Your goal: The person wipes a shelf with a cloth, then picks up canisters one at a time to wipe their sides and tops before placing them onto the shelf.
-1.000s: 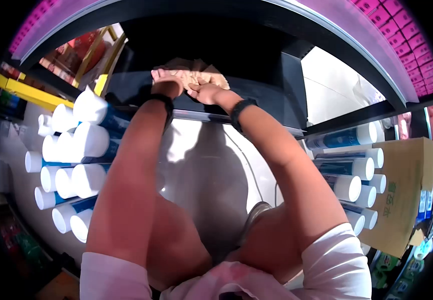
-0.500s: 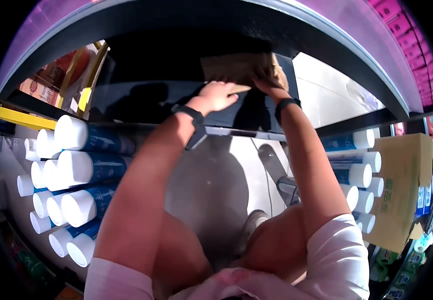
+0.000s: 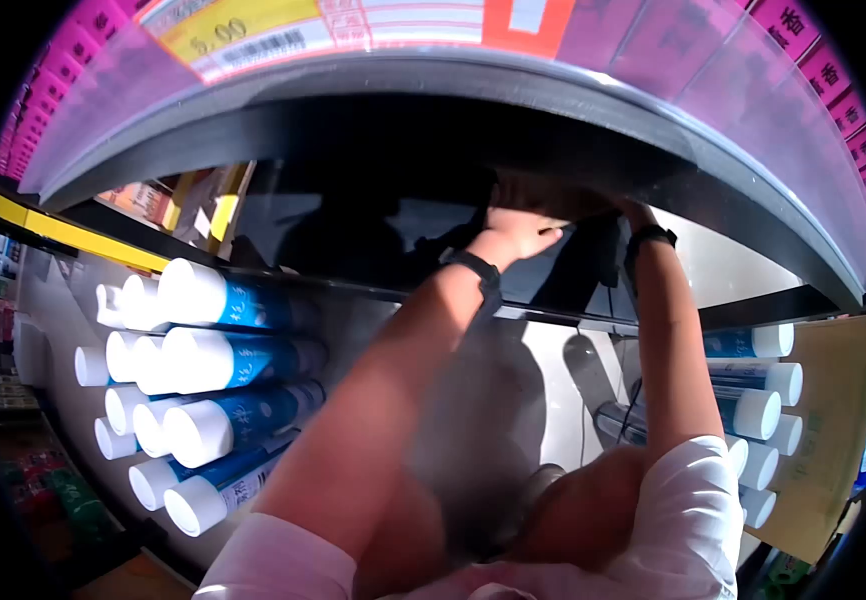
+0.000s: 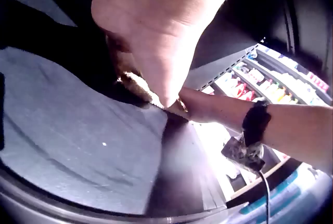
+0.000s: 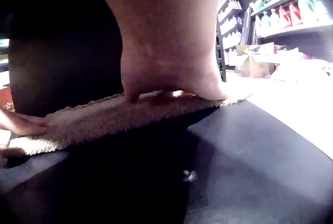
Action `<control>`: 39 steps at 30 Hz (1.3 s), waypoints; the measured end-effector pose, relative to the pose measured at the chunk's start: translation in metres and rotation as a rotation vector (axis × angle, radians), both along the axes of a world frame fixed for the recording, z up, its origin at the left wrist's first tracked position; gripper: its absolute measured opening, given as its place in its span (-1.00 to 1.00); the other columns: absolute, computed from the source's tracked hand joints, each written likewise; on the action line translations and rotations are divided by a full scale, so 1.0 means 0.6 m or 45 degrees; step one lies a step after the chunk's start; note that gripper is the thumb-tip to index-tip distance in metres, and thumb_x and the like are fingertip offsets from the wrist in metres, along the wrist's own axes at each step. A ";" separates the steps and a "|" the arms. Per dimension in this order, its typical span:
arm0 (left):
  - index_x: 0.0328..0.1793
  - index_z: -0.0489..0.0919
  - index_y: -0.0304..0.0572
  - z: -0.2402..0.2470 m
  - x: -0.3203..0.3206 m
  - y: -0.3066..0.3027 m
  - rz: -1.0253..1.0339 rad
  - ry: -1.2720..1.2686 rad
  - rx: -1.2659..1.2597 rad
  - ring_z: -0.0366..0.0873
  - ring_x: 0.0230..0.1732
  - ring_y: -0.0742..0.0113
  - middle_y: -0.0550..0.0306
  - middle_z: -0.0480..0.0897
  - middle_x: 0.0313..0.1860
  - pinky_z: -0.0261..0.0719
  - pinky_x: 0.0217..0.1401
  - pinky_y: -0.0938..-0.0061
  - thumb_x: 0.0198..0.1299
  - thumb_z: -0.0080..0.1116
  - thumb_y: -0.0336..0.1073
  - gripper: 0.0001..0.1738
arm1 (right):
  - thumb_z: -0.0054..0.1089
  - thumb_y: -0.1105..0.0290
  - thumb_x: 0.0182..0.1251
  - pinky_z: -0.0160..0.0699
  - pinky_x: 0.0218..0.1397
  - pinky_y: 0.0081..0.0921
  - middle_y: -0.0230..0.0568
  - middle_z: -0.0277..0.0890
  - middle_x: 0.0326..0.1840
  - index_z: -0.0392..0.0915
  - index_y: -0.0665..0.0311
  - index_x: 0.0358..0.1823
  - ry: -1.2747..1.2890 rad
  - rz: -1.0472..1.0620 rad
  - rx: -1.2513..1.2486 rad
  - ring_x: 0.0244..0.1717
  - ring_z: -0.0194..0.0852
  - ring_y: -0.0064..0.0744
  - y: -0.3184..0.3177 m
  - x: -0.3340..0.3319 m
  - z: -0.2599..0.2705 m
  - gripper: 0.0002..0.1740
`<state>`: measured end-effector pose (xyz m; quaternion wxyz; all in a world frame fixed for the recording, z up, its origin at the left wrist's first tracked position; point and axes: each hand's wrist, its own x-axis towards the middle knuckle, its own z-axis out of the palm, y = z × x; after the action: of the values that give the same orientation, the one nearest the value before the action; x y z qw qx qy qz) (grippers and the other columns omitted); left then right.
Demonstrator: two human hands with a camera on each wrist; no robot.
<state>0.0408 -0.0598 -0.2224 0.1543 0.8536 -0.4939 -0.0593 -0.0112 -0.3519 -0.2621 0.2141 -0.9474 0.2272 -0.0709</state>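
Note:
A tan, fluffy cloth point(image 5: 104, 122) lies spread on the black shelf board point(image 4: 78, 135). My left hand point(image 3: 521, 232) rests on its near left part, fingers stretched out and thumb pointing right. In the left wrist view the thumb of the left hand point(image 4: 161, 42) lies along the cloth's lit edge point(image 4: 138, 84). At the right end of the board, my right hand point(image 3: 637, 214) is largely in shade under the upper shelf. The right wrist view shows the right hand point(image 5: 171, 63) pressing down on the cloth, its fingertips hidden behind the palm.
An upper shelf edge with a price label point(image 3: 253, 40) overhangs the hands. Blue bottles with white caps point(image 3: 198, 360) stand at the left, more bottles point(image 3: 753, 410) at the right beside a cardboard box point(image 3: 828, 430). A yellow bar point(image 3: 63, 230) runs along the left.
Both hands have moved from the board's left-middle to its right part. The cloth, bunched up at first, is now spread out under them. The view has come closer to the upper shelf.

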 end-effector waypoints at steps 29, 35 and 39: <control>-0.59 0.61 -0.22 0.070 0.001 0.243 0.118 -0.167 -0.010 0.58 -0.48 0.05 -0.06 0.60 -0.57 0.55 -0.36 0.25 -0.12 0.07 -0.13 -0.70 | 0.13 0.21 -0.05 0.46 0.01 -0.28 -0.04 0.48 -0.06 0.49 -0.01 -0.01 -0.055 0.674 -0.249 -0.03 0.45 -0.08 0.444 0.073 0.096 -0.54; -0.01 0.49 0.01 0.076 0.001 0.334 0.318 0.133 0.136 0.56 -0.14 0.15 0.07 0.62 -0.16 0.49 -0.07 0.34 -0.08 0.05 -0.07 -0.55 | 0.11 0.30 0.02 0.51 -0.15 -0.16 0.07 0.54 -0.22 0.42 0.11 0.04 0.120 0.601 -0.304 -0.19 0.53 0.00 0.536 0.113 0.102 -0.54; -0.39 0.54 -0.17 0.087 -0.037 0.329 0.264 0.015 -0.391 0.55 -0.22 0.08 0.02 0.60 -0.33 0.51 -0.17 0.29 -0.07 0.06 -0.12 -0.73 | 0.00 0.38 0.13 0.48 0.02 -0.27 -0.09 0.49 0.01 0.38 0.10 0.12 0.558 0.566 -0.440 0.06 0.45 -0.11 0.513 0.131 0.098 -0.55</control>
<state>0.0183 0.1376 -0.1699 0.2909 0.8660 -0.4057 0.0280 0.0673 -0.0441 -0.2035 0.0073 -0.9886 0.0406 0.1448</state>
